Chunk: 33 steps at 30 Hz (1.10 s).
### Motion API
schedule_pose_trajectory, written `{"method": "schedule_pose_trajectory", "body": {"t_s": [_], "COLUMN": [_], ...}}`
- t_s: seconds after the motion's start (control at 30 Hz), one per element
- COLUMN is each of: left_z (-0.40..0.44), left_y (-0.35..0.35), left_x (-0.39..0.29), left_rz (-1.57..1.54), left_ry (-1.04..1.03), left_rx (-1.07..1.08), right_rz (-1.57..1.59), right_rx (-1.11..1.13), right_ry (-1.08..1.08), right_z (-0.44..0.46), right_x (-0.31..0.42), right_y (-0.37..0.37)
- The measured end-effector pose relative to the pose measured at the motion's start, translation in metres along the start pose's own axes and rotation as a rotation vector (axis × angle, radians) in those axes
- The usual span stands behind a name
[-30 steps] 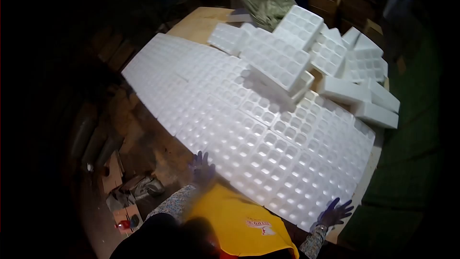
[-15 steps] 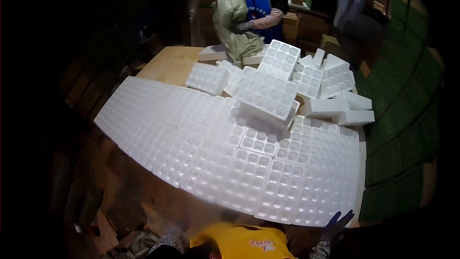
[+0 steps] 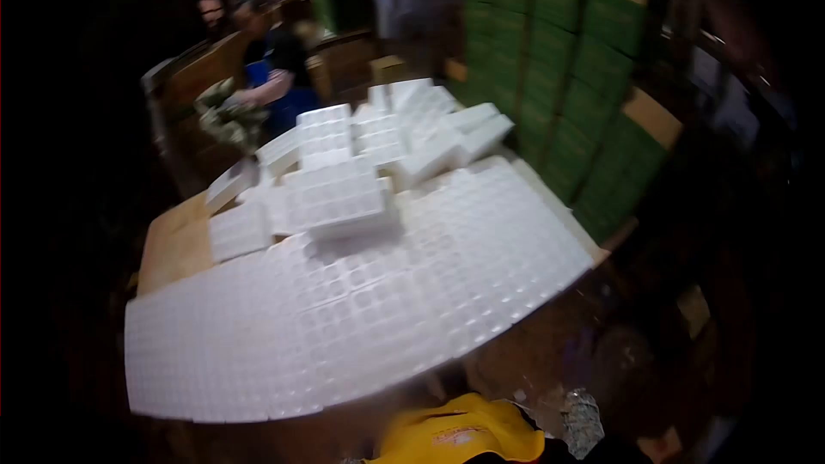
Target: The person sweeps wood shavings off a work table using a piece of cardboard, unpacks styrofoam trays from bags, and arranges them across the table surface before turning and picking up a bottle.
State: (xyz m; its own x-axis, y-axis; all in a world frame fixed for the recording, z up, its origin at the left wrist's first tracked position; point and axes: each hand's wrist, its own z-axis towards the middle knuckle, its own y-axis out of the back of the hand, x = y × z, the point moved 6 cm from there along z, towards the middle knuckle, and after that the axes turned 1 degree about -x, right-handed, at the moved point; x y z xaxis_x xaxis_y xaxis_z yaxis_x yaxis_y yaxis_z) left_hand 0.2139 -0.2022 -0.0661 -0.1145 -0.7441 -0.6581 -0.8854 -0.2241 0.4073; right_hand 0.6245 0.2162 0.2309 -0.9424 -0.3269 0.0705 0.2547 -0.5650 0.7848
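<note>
White foam trays point(image 3: 361, 331) with rows of round hollows lie side by side across the near part of the table. My right hand point(image 3: 581, 348), in a purple glove, is a dim motion-smeared patch off the table's near right edge. Its fingers cannot be made out, nor whether they hold anything. Below it shows my patterned right sleeve point(image 3: 583, 423), beside my yellow apron point(image 3: 460, 434). The left hand is out of sight.
More foam trays point(image 3: 335, 193) are piled loosely at the back of the table. Bare wood point(image 3: 176, 241) shows at its left end. Stacked green cartons point(image 3: 550, 60) stand along the right. A co-worker point(image 3: 279, 77) behind the table holds a greenish sack point(image 3: 230, 112).
My view has swung to the right and blurred. My right hand, earlier spread at the trays' near right corner, has come away from them. The co-worker's sack is lower and bunched up.
</note>
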Motion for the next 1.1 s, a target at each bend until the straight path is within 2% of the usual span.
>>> {"method": "schedule_pose_trajectory", "body": {"t_s": [0.1, 0.23, 0.27, 0.3, 0.33, 0.37, 0.53, 0.67, 0.73, 0.77, 0.87, 0.9, 1.0, 1.1], "left_z": [0.03, 0.051, 0.047, 0.043, 0.036, 0.027, -0.001, -0.03, -0.041, -0.05, -0.09, -0.099, -0.114, -0.105], "left_y": [0.017, 0.019, 0.015, 0.008, -0.001, -0.009, -0.043, -0.053, -0.048, -0.043, -0.027, -0.021, -0.013, -0.019], "left_x": [-0.055, -0.117, -0.12, -0.119, -0.118, -0.11, -0.105, -0.088, -0.078, -0.067, -0.028, -0.021, -0.006, -0.01], "left_rz": [0.102, 0.225, 0.242, 0.247, 0.256, 0.247, 0.155, 0.087, 0.219, 0.216, 0.567, 0.608, 0.663, 0.693], "left_ry": [-0.055, -0.141, -0.153, -0.167, -0.19, -0.21, -0.355, -0.35, -0.45, -0.441, -0.141, -0.11, -0.099, -0.18], "left_rx": [0.062, 0.116, 0.121, 0.128, 0.132, 0.132, 0.088, 0.004, -0.002, -0.01, 0.011, 0.034, 0.107, 0.167], "right_rz": [0.1, 0.367, 0.703, 1.091, 1.252, 1.262, 1.141, 1.126, 1.132, 1.135, 1.145, 1.147, 1.15, 1.146], "right_rx": [0.127, 0.261, 0.548, 0.765, 0.868, 0.843, 0.683, 0.706, 0.721, 0.731, 0.747, 0.75, 0.765, 0.775], "right_ry": [-0.018, 0.107, -0.125, -0.546, -0.963, -1.081, -0.875, -0.748, -0.697, -0.674, -0.63, -0.622, -0.593, -0.554], "right_z": [-0.045, -0.103, -0.12, -0.141, -0.164, -0.159, -0.107, -0.1, -0.101, -0.105, -0.118, -0.123, -0.134, -0.139], "right_x": [-0.028, -0.058, -0.067, -0.074, -0.077, -0.073, -0.034, -0.026, -0.023, -0.024, -0.026, -0.024, -0.015, 0.007], "right_y": [0.002, -0.027, -0.021, -0.008, 0.016, 0.025, 0.034, 0.043, 0.046, 0.047, 0.052, 0.054, 0.065, 0.074]}}
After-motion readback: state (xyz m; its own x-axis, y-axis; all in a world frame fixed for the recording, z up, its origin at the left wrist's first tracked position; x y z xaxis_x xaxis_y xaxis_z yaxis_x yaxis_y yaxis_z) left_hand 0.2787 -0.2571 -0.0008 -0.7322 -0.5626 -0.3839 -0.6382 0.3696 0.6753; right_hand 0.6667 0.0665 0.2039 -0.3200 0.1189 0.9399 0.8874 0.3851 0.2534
